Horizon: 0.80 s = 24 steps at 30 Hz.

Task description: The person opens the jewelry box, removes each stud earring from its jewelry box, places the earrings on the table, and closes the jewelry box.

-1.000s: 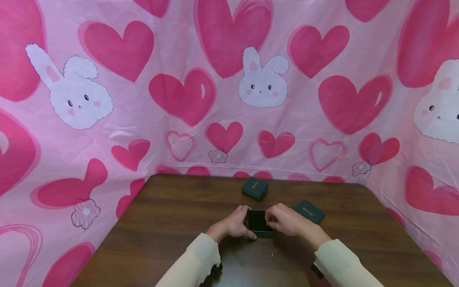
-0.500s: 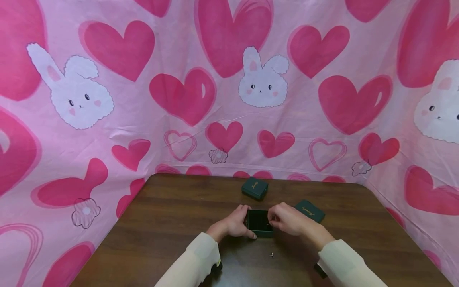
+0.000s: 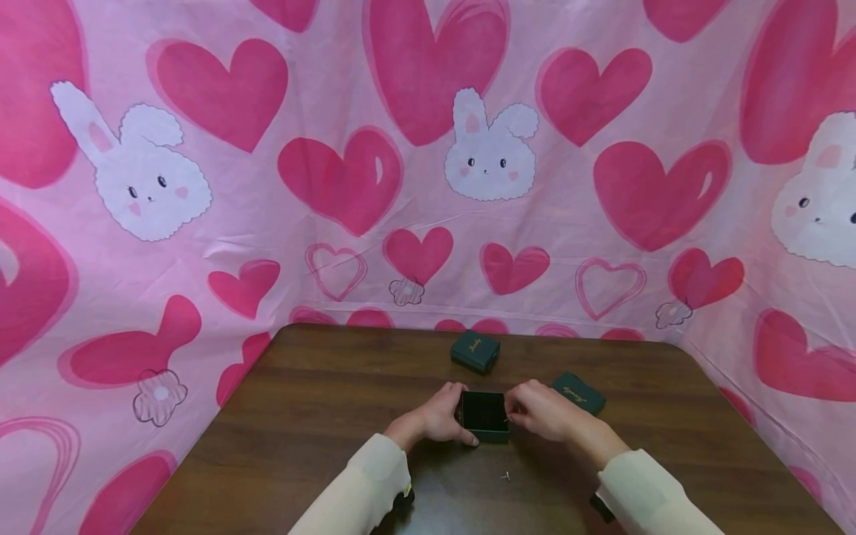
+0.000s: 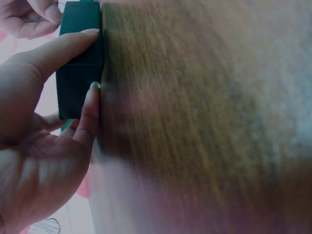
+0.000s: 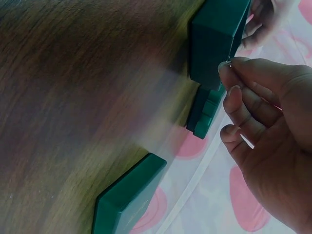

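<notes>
An open dark green jewelry box with a black interior sits mid-table in the head view. My left hand grips its left side, thumb along the near wall; the left wrist view shows the thumb and fingers on the box. At the box's right rim, my right hand pinches a tiny shiny metal piece between thumb and forefinger. Its exact kind is too small to tell. In front of the box, a small silvery piece with a thin stem lies on the table.
Behind the open box stands a closed green box with gold lettering. A green lid, also gold-lettered, lies right of it, partly behind my right hand. The brown wooden table backs onto a pink heart-print cloth.
My right hand has shifted slightly right, from over the inside of the box to its right rim, uncovering more of the black interior. The left hand and box stay put.
</notes>
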Available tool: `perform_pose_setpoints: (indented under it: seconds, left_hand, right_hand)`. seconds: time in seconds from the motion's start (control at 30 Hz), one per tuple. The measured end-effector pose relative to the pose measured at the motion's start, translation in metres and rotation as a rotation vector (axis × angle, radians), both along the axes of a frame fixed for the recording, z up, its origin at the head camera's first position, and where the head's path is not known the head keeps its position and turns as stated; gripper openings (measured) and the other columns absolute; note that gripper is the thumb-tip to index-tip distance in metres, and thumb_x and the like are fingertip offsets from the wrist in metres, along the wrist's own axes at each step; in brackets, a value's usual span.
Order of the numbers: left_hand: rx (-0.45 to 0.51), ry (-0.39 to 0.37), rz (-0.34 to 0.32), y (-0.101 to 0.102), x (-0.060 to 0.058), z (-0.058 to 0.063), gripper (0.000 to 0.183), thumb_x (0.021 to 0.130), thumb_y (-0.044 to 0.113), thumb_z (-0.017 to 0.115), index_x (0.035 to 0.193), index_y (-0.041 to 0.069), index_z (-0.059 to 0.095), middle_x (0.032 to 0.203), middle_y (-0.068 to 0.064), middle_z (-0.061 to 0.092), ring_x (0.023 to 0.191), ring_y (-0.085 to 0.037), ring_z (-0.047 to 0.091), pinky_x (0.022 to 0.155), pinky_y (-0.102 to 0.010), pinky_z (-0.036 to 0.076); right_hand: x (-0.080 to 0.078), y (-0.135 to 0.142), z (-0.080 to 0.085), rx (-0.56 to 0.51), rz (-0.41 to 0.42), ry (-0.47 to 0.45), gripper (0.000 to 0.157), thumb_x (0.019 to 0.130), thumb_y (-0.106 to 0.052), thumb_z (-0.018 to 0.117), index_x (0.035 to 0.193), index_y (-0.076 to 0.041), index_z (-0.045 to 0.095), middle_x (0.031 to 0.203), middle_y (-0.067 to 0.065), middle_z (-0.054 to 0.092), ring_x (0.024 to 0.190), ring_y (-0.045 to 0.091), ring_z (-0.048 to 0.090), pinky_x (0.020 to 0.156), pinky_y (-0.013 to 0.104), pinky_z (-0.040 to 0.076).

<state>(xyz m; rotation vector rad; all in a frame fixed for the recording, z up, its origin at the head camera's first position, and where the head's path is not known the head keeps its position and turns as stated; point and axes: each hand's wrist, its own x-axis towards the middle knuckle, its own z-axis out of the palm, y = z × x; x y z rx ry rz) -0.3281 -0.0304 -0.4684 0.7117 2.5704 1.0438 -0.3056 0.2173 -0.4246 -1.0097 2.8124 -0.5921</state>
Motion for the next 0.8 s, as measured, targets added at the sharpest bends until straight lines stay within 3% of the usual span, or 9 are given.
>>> perform_pose_setpoints:
  seconds: [0.8]
  left_hand:
    - [-0.008, -0.001, 0.006, -0.001, 0.002, 0.001, 0.078, 0.076, 0.025, 0.092, 0.137, 0.007, 0.046, 0.120, -0.004, 0.048, 0.105, -0.019, 0.051, 0.104, -0.044, 0.047]
  right_hand:
    - [0.011, 0.000, 0.000, -0.031, -0.003, -0.030, 0.012, 0.095, -0.010, 0.072, 0.085, -0.017, 0.071, 0.077, -0.013, 0.059, 0.070, 0.005, 0.052, 0.064, 0.026, 0.048]
